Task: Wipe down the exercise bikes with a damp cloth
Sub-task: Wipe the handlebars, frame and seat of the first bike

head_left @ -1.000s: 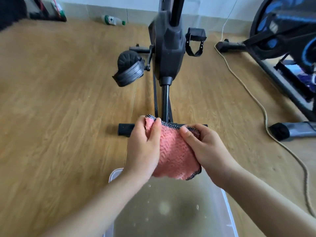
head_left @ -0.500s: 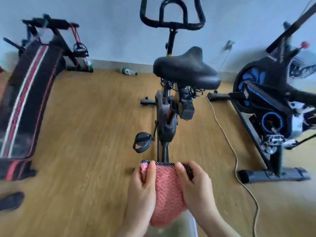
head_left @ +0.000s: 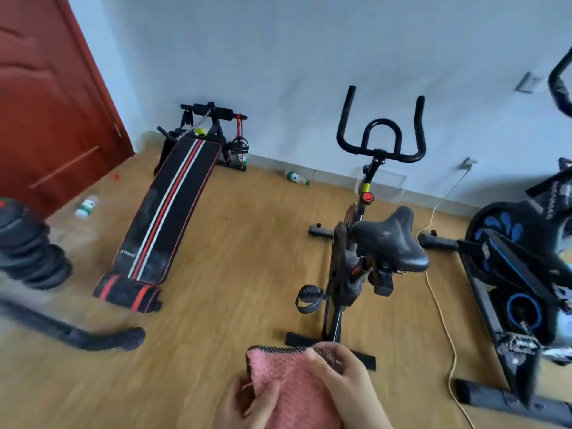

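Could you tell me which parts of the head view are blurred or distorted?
Head view: the left hand and the weights at the left edge are motion-smeared; the bike seat is fairly sharp; the wide lens bends the door.

Bunched pink cloth (head_left: 284,385) before black upright bike (head_left: 365,252).

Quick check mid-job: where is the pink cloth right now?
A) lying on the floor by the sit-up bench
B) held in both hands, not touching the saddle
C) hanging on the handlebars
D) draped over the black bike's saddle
B: the left hand and right hand both grip the pink cloth at the bottom of the view, and the saddle is bare.
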